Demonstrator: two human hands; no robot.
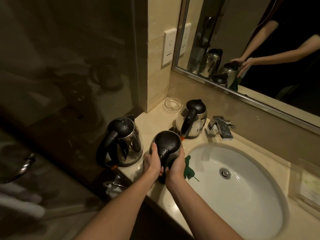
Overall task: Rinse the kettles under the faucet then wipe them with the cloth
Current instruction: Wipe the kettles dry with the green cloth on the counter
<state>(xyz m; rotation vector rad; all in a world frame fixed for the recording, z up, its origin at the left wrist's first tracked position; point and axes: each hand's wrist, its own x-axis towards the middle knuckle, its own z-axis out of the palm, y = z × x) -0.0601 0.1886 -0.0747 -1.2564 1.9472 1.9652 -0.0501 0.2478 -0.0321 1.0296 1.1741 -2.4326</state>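
Dim warm light, beige stone counter (152, 122), framed mirror (225, 32), cream tiled wall (157, 75), dark glass partition (69, 66)

A glass dish (173, 104) sits on the tabletop (154, 116) at eleven o'clock from the sink (242, 196), a socket (168, 47) at its twelve, a mirror (251, 40) at its two.

No word, brand or number can be read; the wall socket plate (168, 47) bears only small dark marks, too blurred to make out; the framed card (310, 187) at the right edge is equally illegible.
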